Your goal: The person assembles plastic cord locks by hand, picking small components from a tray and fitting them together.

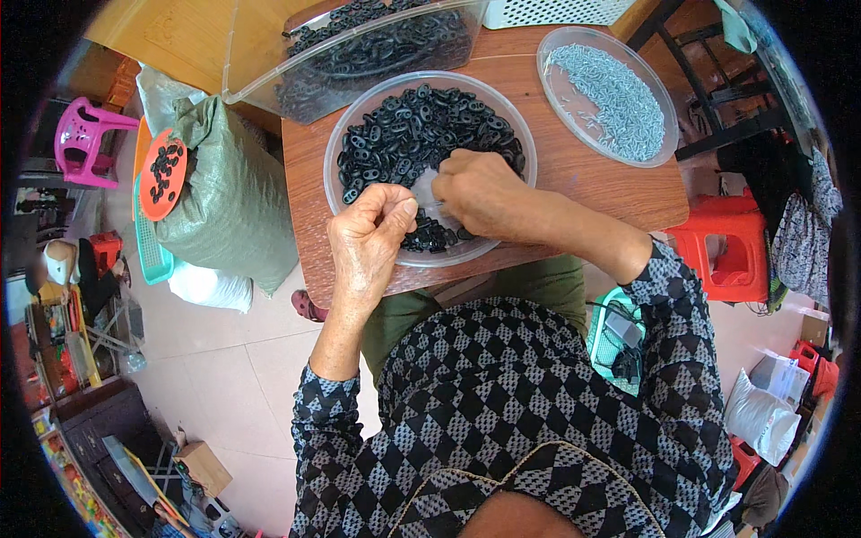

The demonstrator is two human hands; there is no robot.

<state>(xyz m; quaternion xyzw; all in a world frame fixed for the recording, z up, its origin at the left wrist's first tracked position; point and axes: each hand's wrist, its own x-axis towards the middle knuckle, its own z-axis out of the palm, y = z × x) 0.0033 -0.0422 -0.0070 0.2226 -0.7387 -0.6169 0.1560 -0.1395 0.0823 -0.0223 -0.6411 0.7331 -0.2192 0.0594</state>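
Over the near part of a round clear tub [334, 170], both my hands work close together. The tub is heaped with small black oval pieces [421, 121], many with two holes. My left hand [372, 229] is closed in a pinch on a whitish see-through plastic bag [425, 190], which spans the gap to the other hand. Curled against the bag's right side is my right hand [484, 193]; its fingertips are hidden, so what they hold cannot be made out.
A clear bin [377, 63] of black pieces stands behind the tub. On the wooden table [502, 58], a round tray [560, 108] of small silvery pieces sits far right. A green sack [229, 197] carries an orange plate [166, 202] at left. Red stools [731, 247] stand right.
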